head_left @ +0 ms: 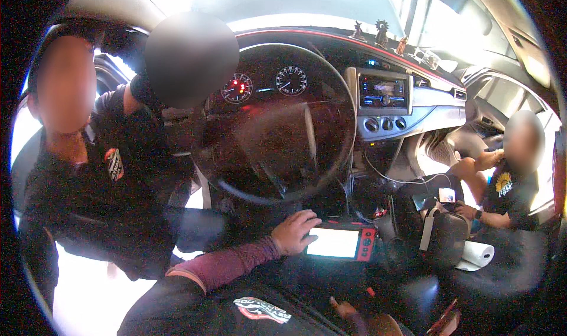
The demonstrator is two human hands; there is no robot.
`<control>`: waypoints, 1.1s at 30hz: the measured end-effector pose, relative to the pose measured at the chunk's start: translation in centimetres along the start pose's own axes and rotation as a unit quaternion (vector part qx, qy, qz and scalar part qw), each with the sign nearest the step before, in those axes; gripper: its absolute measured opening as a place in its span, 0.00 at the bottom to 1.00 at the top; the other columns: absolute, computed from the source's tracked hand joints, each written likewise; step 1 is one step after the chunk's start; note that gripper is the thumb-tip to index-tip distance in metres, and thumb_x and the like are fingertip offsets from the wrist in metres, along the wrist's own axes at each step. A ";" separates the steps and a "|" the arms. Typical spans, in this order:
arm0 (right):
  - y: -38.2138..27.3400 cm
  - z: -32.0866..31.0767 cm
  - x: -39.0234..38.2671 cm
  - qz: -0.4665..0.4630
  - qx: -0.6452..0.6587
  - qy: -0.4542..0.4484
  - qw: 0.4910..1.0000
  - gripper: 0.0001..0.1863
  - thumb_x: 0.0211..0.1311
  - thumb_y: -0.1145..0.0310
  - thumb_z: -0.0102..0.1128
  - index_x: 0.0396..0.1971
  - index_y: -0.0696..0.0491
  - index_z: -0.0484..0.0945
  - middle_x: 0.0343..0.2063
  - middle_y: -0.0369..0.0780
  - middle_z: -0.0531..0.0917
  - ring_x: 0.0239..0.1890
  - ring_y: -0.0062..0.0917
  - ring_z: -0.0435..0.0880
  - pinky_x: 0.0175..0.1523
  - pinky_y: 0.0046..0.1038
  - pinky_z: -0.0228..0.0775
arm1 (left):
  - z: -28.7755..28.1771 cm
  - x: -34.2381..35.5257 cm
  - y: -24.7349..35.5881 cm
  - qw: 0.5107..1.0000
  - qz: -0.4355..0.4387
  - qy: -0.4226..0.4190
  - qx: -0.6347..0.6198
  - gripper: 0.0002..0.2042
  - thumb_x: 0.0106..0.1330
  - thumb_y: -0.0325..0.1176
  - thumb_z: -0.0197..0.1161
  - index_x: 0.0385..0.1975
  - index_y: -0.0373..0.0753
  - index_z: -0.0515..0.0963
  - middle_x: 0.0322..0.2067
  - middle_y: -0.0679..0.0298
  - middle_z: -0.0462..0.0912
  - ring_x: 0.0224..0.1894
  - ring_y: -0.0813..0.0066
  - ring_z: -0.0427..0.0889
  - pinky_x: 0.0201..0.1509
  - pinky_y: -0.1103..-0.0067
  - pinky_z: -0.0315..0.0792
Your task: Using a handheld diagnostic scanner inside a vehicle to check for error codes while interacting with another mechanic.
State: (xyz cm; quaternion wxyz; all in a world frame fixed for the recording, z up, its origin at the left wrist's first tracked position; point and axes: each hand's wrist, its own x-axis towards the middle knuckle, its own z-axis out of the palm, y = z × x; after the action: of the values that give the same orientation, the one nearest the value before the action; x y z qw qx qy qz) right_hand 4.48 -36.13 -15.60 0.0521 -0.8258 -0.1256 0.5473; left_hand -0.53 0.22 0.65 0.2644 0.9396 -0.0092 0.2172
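My left hand (293, 232), in a purple undersleeve, grips the left end of a red and black handheld diagnostic tablet (366, 245). Its lit screen is washed out to white. The tablet lies just below the steering wheel (354, 120), right of centre. Low in the picture, my right hand (344, 307) shows only partly, in shadow. One finger or thumb sticks up, while the others are hidden. A small red item (370, 292) is just above and right of it.
Beyond the wheel, gauges (291, 81) glow. The console has a radio (383, 94); figurines (382, 33) stand on the dashboard. One person (112, 176) is at the left, another (511, 188) at the right door. A white cable (390, 178), dark bag (449, 235) and paper roll (475, 255) lie right.
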 end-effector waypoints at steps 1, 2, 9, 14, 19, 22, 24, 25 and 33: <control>0.5 0.5 0.2 -0.020 0.007 0.035 0.999 0.61 0.54 0.17 0.25 0.55 0.63 0.76 0.57 0.63 0.73 0.62 0.55 0.71 0.67 0.47 0.60 | 0.0 0.1 0.1 1.000 0.004 0.001 -0.007 0.23 0.65 0.39 0.62 0.58 0.36 0.71 0.57 0.47 0.71 0.61 0.47 0.70 0.65 0.60 0.66; 1.0 1.0 0.5 -0.040 0.013 0.069 0.997 0.60 0.54 0.17 0.25 0.54 0.62 0.77 0.56 0.63 0.73 0.62 0.55 0.71 0.66 0.46 0.60 | 0.0 0.2 0.1 1.000 0.004 0.001 -0.008 0.23 0.65 0.39 0.62 0.58 0.36 0.71 0.57 0.47 0.71 0.61 0.47 0.70 0.65 0.60 0.66; 0.6 1.2 1.0 -0.019 0.011 0.045 0.999 0.58 0.55 0.18 0.29 0.51 0.63 0.79 0.55 0.61 0.75 0.62 0.54 0.72 0.65 0.47 0.62 | -0.6 0.0 0.5 0.999 0.020 0.014 0.021 0.24 0.65 0.41 0.62 0.58 0.35 0.72 0.58 0.48 0.71 0.62 0.50 0.70 0.67 0.62 0.65; 1.6 1.1 2.1 -0.003 -0.026 0.026 0.999 0.56 0.57 0.20 0.32 0.48 0.64 0.80 0.51 0.62 0.78 0.58 0.53 0.75 0.61 0.47 0.65 | -0.5 0.3 0.7 0.999 0.027 0.014 0.010 0.25 0.65 0.42 0.62 0.57 0.33 0.72 0.57 0.48 0.71 0.63 0.50 0.69 0.67 0.63 0.65; 1.6 1.1 2.8 -0.013 -0.022 0.036 0.999 0.56 0.57 0.20 0.32 0.45 0.65 0.81 0.48 0.62 0.79 0.54 0.53 0.78 0.58 0.47 0.66 | -0.2 0.2 0.4 1.000 0.015 0.005 -0.004 0.25 0.65 0.42 0.62 0.59 0.36 0.71 0.59 0.47 0.70 0.63 0.48 0.68 0.68 0.60 0.64; 1.5 1.3 3.2 -0.023 -0.031 0.051 0.998 0.55 0.58 0.21 0.32 0.44 0.65 0.82 0.46 0.62 0.80 0.53 0.53 0.79 0.57 0.48 0.67 | -0.4 0.0 0.0 1.000 0.019 0.012 -0.007 0.26 0.65 0.42 0.61 0.60 0.36 0.70 0.59 0.46 0.70 0.63 0.47 0.68 0.68 0.60 0.64; 1.4 1.4 3.7 -0.024 -0.036 0.059 0.997 0.54 0.58 0.21 0.31 0.44 0.64 0.82 0.45 0.62 0.80 0.53 0.53 0.79 0.57 0.48 0.67 | -0.7 -0.3 0.1 1.000 0.008 0.014 -0.002 0.25 0.65 0.42 0.62 0.60 0.36 0.70 0.59 0.46 0.70 0.63 0.47 0.68 0.68 0.60 0.64; 2.0 1.6 4.4 -0.002 -0.041 0.041 0.998 0.54 0.59 0.21 0.32 0.45 0.62 0.82 0.46 0.62 0.80 0.54 0.52 0.79 0.58 0.47 0.67 | -0.7 -0.1 0.3 1.000 0.006 0.012 -0.003 0.25 0.65 0.42 0.62 0.59 0.36 0.70 0.59 0.46 0.70 0.63 0.47 0.68 0.68 0.60 0.64; 4.4 3.7 3.0 -0.126 0.077 0.159 0.976 0.51 0.59 0.22 0.31 0.50 0.57 0.82 0.49 0.61 0.80 0.58 0.49 0.77 0.62 0.49 0.65 | 1.1 1.0 0.2 0.999 0.041 -0.001 -0.007 0.25 0.60 0.35 0.64 0.57 0.34 0.72 0.57 0.48 0.71 0.61 0.48 0.70 0.66 0.62 0.65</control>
State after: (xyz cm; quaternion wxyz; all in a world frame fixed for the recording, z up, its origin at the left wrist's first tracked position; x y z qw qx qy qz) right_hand 2.86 -39.79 -20.74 0.2038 -0.8733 -0.1762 0.4058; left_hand 0.80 -0.36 0.32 0.2621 0.9368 -0.0495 0.2266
